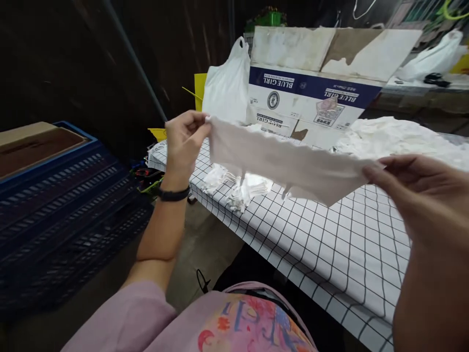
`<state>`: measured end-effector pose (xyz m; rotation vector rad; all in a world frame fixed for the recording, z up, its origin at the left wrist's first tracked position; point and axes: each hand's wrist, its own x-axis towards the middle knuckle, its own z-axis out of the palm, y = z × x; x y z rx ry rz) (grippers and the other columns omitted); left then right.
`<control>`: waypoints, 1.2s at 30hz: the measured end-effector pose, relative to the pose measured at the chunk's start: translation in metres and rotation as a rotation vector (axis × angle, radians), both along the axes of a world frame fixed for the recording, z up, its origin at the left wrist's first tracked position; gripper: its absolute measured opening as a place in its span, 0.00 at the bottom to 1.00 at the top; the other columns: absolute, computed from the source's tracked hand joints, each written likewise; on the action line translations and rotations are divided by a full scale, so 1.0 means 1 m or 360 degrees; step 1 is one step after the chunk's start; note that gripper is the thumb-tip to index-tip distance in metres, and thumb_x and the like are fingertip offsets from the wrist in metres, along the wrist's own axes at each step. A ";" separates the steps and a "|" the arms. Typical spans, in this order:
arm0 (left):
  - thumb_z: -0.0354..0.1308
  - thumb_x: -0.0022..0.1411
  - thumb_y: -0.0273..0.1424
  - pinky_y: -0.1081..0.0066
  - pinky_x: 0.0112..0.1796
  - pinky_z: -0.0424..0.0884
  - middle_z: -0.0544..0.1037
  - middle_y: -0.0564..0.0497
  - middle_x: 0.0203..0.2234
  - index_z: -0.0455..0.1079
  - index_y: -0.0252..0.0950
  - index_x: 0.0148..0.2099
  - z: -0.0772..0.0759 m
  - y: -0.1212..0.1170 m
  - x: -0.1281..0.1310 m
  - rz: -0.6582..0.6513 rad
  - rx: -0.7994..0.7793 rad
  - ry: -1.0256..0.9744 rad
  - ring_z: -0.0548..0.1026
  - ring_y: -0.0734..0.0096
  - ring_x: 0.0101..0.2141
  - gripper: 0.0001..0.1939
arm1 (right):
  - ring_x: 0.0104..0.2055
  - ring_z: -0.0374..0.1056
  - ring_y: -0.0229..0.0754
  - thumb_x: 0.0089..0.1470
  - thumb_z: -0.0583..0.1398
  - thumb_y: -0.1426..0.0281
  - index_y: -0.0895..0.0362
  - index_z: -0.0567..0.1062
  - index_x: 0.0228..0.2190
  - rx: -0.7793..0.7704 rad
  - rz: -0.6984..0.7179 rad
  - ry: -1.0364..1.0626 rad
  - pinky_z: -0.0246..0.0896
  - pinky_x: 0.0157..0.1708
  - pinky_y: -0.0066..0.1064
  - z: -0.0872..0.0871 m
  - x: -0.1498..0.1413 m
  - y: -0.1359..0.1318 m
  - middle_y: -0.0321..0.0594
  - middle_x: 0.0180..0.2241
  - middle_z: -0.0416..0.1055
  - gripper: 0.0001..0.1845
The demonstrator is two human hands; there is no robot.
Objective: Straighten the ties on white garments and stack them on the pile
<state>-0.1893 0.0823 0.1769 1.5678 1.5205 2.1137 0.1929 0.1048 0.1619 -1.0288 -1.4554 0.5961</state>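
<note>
A strip of white fabric (271,154) is stretched in the air between my two hands, above the table. My left hand (186,139) pinches its upper left corner between thumb and fingers. At the other end, my right hand (414,186) pinches the right corner. The strip has a wavy upper edge and an uneven lower edge. Beneath it, small stacks of folded white fabric pieces (249,190) lie on the checked tablecloth (322,234). A large heap of loose white fabric (399,139) sits beyond my right hand.
A cardboard box (311,83) with blue bands stands at the table's back, beside a white plastic bag (227,88). Stacked blue plastic crates (73,205) are on the left. Another white bag (432,56) lies on a surface at the far right.
</note>
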 end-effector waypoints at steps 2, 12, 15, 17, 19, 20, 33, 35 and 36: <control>0.66 0.57 0.26 0.65 0.40 0.75 0.81 0.55 0.32 0.80 0.42 0.37 -0.009 -0.027 -0.022 0.0141 0.0087 0.0018 0.78 0.68 0.36 0.06 | 0.33 0.75 0.45 0.44 0.76 0.55 0.51 0.83 0.35 -0.0179 0.0260 -0.0064 0.74 0.38 0.42 -0.016 -0.021 -0.004 0.40 0.33 0.79 0.18; 0.68 0.48 0.33 0.65 0.37 0.73 0.80 0.54 0.29 0.78 0.41 0.33 -0.067 0.044 -0.121 0.0405 -0.0285 -0.0087 0.76 0.68 0.31 0.07 | 0.33 0.70 0.42 0.51 0.70 0.50 0.56 0.78 0.35 -0.0786 0.0899 0.0028 0.68 0.36 0.36 -0.094 -0.131 0.073 0.39 0.27 0.75 0.22; 0.62 0.51 0.26 0.67 0.36 0.71 0.78 0.51 0.28 0.76 0.37 0.34 -0.094 0.108 -0.125 0.0417 -0.0673 0.0124 0.75 0.68 0.30 0.06 | 0.29 0.67 0.41 0.46 0.71 0.49 0.56 0.77 0.33 -0.0883 0.0723 0.0013 0.64 0.32 0.34 -0.126 -0.145 0.117 0.37 0.23 0.72 0.24; 0.59 0.51 0.23 0.66 0.36 0.69 0.76 0.51 0.25 0.76 0.36 0.34 -0.113 0.146 -0.121 0.0426 -0.0902 0.0259 0.74 0.66 0.29 0.08 | 0.25 0.63 0.40 0.45 0.69 0.49 0.56 0.77 0.31 -0.0901 0.0566 -0.0094 0.59 0.28 0.33 -0.145 -0.148 0.139 0.33 0.19 0.69 0.24; 0.58 0.50 0.20 0.65 0.37 0.69 0.74 0.51 0.22 0.76 0.36 0.34 -0.132 0.175 -0.117 0.0395 -0.1018 0.0335 0.74 0.63 0.29 0.10 | 0.23 0.60 0.39 0.47 0.67 0.50 0.55 0.77 0.30 -0.0885 0.0439 -0.0226 0.56 0.27 0.33 -0.159 -0.149 0.153 0.32 0.18 0.67 0.21; 0.58 0.50 0.19 0.65 0.37 0.68 0.74 0.52 0.21 0.76 0.36 0.34 -0.140 0.186 -0.115 0.0370 -0.1055 0.0364 0.74 0.62 0.29 0.10 | 0.23 0.59 0.39 0.47 0.66 0.51 0.55 0.77 0.30 -0.0868 0.0396 -0.0280 0.56 0.28 0.33 -0.163 -0.148 0.158 0.32 0.18 0.68 0.20; 0.56 0.60 0.20 0.66 0.45 0.69 0.80 0.51 0.33 0.75 0.38 0.49 -0.182 0.225 -0.121 0.0388 -0.1297 0.0770 0.77 0.61 0.40 0.17 | 0.28 0.68 0.47 0.49 0.60 0.59 0.54 0.76 0.26 -0.0828 0.0111 -0.0659 0.59 0.37 0.39 -0.183 -0.151 0.197 0.38 0.20 0.72 0.11; 0.56 0.61 0.21 0.65 0.46 0.69 0.80 0.50 0.33 0.75 0.39 0.50 -0.185 0.225 -0.120 0.0391 -0.1304 0.0839 0.77 0.60 0.40 0.17 | 0.27 0.66 0.46 0.49 0.60 0.58 0.54 0.76 0.26 -0.0839 0.0078 -0.0678 0.59 0.35 0.38 -0.185 -0.152 0.197 0.37 0.19 0.71 0.12; 0.56 0.61 0.22 0.64 0.47 0.69 0.80 0.50 0.33 0.74 0.39 0.50 -0.186 0.225 -0.120 0.0389 -0.1310 0.0872 0.77 0.59 0.40 0.17 | 0.27 0.65 0.46 0.49 0.61 0.58 0.54 0.76 0.25 -0.0845 0.0064 -0.0667 0.58 0.35 0.38 -0.185 -0.152 0.197 0.37 0.19 0.70 0.12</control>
